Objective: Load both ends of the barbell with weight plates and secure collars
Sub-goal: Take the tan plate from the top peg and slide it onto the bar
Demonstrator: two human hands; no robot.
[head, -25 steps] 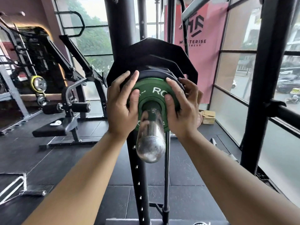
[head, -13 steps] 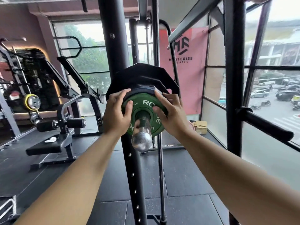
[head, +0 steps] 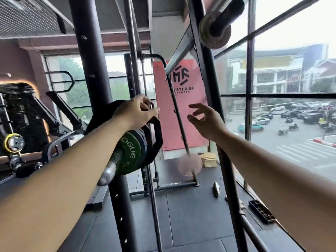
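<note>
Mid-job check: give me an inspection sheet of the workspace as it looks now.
Surface: black rubber gym floor.
Job's things: round green rubber weight plate outermost on chrome barbell sleeve, large black weight plate behind it; no collar seen on the sleeve.
Clutter: small metal piece on the floor, cardboard box near the window.
Grips: left hand holds the black plate's top rim; right hand open in mid-air, empty.
Cables: nothing seen.
Surroundings: black steel rack upright, pink banner, windows onto a street.

Two hands: left hand [head: 134, 111], right hand [head: 205, 120]. One green plate [head: 130, 155], one black plate [head: 156, 139], one barbell sleeve [head: 107, 173], one pink banner [head: 192, 142].
</note>
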